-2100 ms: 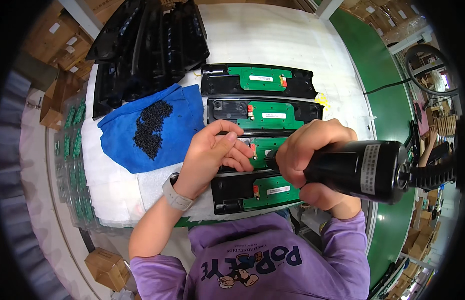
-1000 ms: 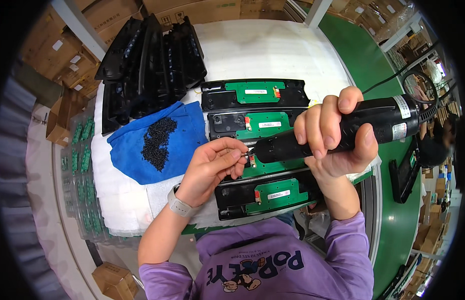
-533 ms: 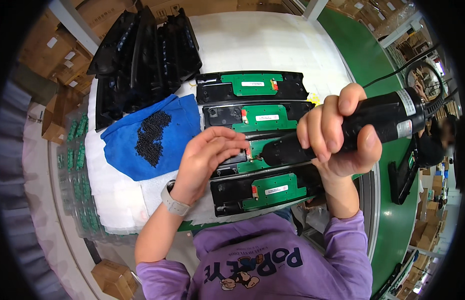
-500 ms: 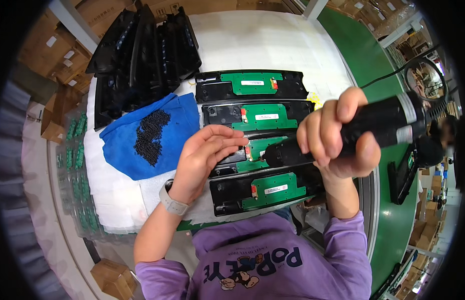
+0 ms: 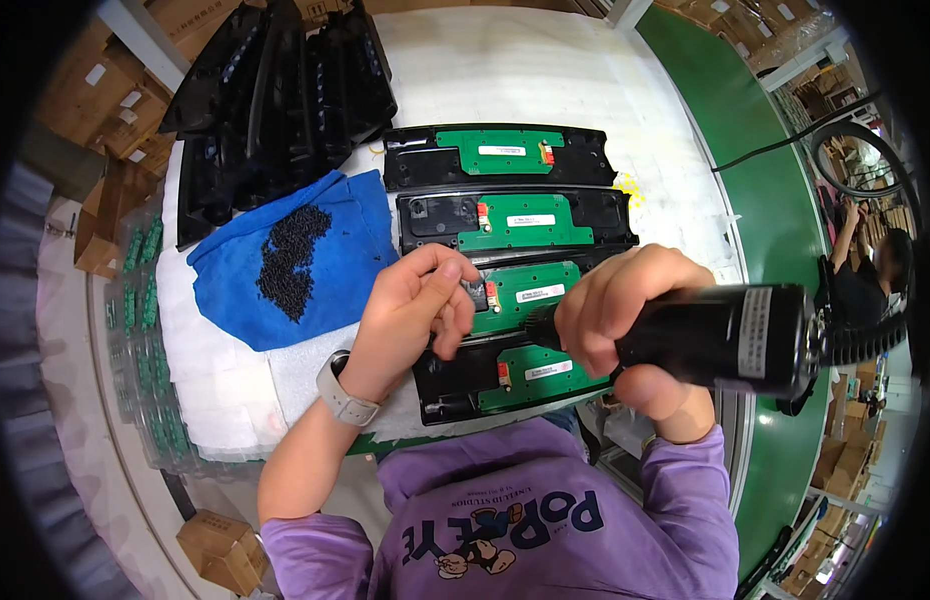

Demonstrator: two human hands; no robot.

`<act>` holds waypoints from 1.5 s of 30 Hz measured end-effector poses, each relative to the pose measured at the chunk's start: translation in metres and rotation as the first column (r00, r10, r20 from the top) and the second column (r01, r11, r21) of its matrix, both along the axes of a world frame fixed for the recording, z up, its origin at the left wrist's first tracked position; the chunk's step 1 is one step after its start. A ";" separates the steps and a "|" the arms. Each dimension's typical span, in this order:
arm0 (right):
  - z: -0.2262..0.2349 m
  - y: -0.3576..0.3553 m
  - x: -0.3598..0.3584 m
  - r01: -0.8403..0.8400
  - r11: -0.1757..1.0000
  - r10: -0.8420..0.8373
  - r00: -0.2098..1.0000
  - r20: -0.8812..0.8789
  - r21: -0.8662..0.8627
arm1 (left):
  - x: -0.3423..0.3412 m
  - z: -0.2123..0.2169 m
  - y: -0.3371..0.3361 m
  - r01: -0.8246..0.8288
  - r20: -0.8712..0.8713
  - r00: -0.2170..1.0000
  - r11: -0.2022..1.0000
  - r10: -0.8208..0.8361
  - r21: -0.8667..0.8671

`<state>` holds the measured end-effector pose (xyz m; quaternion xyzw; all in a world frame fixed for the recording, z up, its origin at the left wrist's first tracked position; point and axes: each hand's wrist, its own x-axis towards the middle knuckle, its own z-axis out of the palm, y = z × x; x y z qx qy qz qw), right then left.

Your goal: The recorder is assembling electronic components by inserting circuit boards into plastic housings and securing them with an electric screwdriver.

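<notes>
My right hand (image 5: 635, 315) is wrapped round a black electric screwdriver (image 5: 720, 338), which lies nearly level and points left. Its tip comes down by the lower edge of a green circuit board (image 5: 540, 293) in the third black panel (image 5: 505, 262) from the back; the exact contact is hidden. At that panel's left end my left hand (image 5: 415, 300) hovers with curled fingers, thumb against forefinger; anything pinched there is too small to make out. In front lies another black panel (image 5: 447, 385) with its board. Two more panels (image 5: 425, 160) with boards lie behind.
A heap of small black screws (image 5: 295, 262) rests on a blue cloth (image 5: 355, 240) at left. Black plastic housings (image 5: 285, 100) are piled behind it. Trays of green boards (image 5: 150, 340) stand along the left edge. A coiled cable (image 5: 865, 340) trails right; another person (image 5: 870, 270) is beyond.
The screwdriver's rear end has swung down and nearer, and its tip has moved toward the board's lower edge. My left hand has drawn back slightly, its fingers curling in.
</notes>
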<state>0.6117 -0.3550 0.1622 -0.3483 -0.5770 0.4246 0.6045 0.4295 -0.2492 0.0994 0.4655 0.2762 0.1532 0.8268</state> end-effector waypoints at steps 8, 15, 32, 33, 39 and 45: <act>-0.006 0.006 -0.015 -0.061 0.986 0.062 0.998 -0.002 0.153 | 0.004 -0.008 -0.002 0.012 0.046 0.999 0.999 -0.010 -0.036; -0.006 0.004 -0.013 0.025 0.992 -0.025 1.000 -0.003 0.125 | 0.006 -0.001 -0.004 -0.026 0.030 0.999 1.000 0.026 -0.003; 0.002 0.021 0.012 0.071 0.953 0.074 0.887 -0.456 0.293 | 0.002 0.000 -0.004 0.010 0.031 0.999 0.997 -0.012 0.071; 0.002 0.021 0.011 0.069 0.955 0.076 0.882 -0.465 0.288 | 0.002 0.000 -0.005 0.006 0.047 0.999 0.997 -0.010 0.072; 0.000 0.022 0.009 0.108 0.957 0.033 0.881 -0.472 0.269 | 0.004 -0.004 -0.006 -0.040 0.051 0.998 0.994 0.035 0.102; -0.001 0.021 0.011 0.126 0.953 0.028 0.871 -0.490 0.277 | 0.003 -0.004 -0.005 -0.082 0.063 0.995 0.994 0.077 0.070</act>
